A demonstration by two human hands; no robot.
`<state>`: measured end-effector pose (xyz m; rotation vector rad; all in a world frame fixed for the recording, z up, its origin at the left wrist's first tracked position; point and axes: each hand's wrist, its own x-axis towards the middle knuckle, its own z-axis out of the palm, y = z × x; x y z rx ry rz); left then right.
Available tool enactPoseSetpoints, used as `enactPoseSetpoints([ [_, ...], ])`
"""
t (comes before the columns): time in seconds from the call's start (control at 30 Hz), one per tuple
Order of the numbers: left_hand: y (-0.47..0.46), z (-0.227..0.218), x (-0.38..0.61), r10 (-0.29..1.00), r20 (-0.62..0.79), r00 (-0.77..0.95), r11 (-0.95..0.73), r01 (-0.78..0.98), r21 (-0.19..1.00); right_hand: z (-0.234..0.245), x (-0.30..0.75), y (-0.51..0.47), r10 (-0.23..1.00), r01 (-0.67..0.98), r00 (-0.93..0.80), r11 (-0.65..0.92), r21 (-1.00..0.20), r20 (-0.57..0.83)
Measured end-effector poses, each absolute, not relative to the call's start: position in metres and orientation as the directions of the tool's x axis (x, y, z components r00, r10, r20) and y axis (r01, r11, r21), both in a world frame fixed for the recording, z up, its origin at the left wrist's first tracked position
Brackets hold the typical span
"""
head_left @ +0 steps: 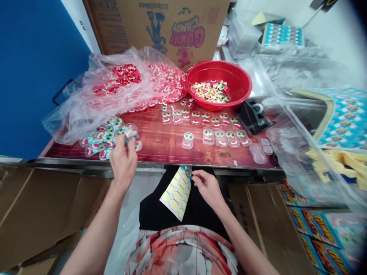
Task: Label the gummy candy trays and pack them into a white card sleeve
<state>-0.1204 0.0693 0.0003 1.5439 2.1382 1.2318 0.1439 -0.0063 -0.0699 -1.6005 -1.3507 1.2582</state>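
My left hand [124, 160] is raised at the table's front edge, fingers pinched on a small clear candy pack [130, 133], right beside a pile of sealed packs [103, 138]. My right hand [207, 186] is low over my lap, fingers curled on the edge of a yellow patterned sticker sheet [177, 193]. Two rows of open clear packs with eye-and-mouth gummies [218, 131] lie across the red wooden table [160, 137]. A red bowl [237, 78] holds loose gummies.
Clear plastic bags of red-white candy [129, 82] sit at the back left. A Gummy Candy cardboard box [160, 23] stands behind. A black tool [254, 114] lies right of the bowl. Empty clear shells [259, 151], plastic sheeting and printed sheets [344, 118] are at right.
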Motion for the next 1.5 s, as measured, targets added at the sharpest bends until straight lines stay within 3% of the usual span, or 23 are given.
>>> enactPoseSetpoints([
  [0.07, 0.099, -0.003, -0.143, 0.851, 0.38, -0.362, 0.141, 0.855, 0.499, -0.089, 0.152, -0.013, 0.946, 0.332, 0.014, -0.31, -0.891, -0.324],
  [0.13, 0.12, -0.008, -0.155, 0.894, 0.358, -0.268, 0.145, 0.931, 0.335, -0.1, 0.149, -0.017, 0.947, 0.324, 0.017, -0.309, -0.894, -0.321],
  [0.27, 0.108, -0.011, -0.139, 0.923, 0.313, -0.224, 0.164, 0.965, 0.205, -0.103, 0.131, -0.014, 0.971, 0.41, -0.001, -0.217, -0.886, -0.238],
  [0.37, 0.062, -0.012, -0.104, 0.928, 0.343, -0.143, 0.033, 0.951, 0.306, -0.101, 0.123, -0.01, 0.981, 0.493, -0.019, -0.159, -0.856, -0.193],
  [0.4, 0.045, -0.014, -0.091, 0.957, 0.283, -0.066, -0.046, 0.927, 0.371, -0.101, 0.123, -0.008, 0.984, 0.504, -0.021, -0.143, -0.852, -0.178],
  [0.47, 0.02, -0.021, -0.068, 0.992, 0.01, 0.125, -0.112, 0.848, 0.518, -0.102, 0.122, -0.006, 0.99, 0.509, -0.024, -0.11, -0.854, -0.142],
  [0.57, 0.009, -0.044, -0.046, 0.945, -0.277, 0.173, 0.044, 0.774, 0.632, -0.104, 0.12, -0.002, 0.996, 0.495, -0.023, -0.063, -0.866, -0.086],
  [0.67, 0.023, -0.074, -0.038, 0.914, -0.383, 0.137, 0.25, 0.555, 0.793, -0.107, 0.116, 0.001, 0.998, 0.46, -0.016, -0.046, -0.887, -0.059],
  [0.83, 0.027, -0.104, -0.029, 0.911, -0.385, 0.148, 0.316, 0.348, 0.883, -0.111, 0.114, 0.002, 0.999, 0.388, 0.023, -0.051, -0.92, -0.046],
  [1.07, 0.005, -0.088, -0.023, 0.889, -0.362, 0.282, 0.321, 0.181, 0.93, -0.103, 0.128, 0.0, 0.997, 0.225, 0.038, -0.079, -0.971, -0.073],
  [1.17, 0.005, -0.081, -0.022, 0.891, -0.324, 0.318, 0.25, 0.251, 0.935, -0.097, 0.136, 0.0, 0.995, 0.206, 0.005, -0.094, -0.974, -0.095],
  [1.37, 0.003, -0.081, -0.022, 0.894, -0.264, 0.361, 0.1, 0.413, 0.905, -0.079, 0.147, 0.002, 0.991, 0.332, -0.107, -0.04, -0.943, -0.079],
  [1.5, 0.004, -0.078, -0.024, 0.884, -0.27, 0.383, 0.09, 0.426, 0.9, -0.077, 0.15, 0.007, 0.977, 0.264, -0.163, -0.09, -0.96, -0.136],
])
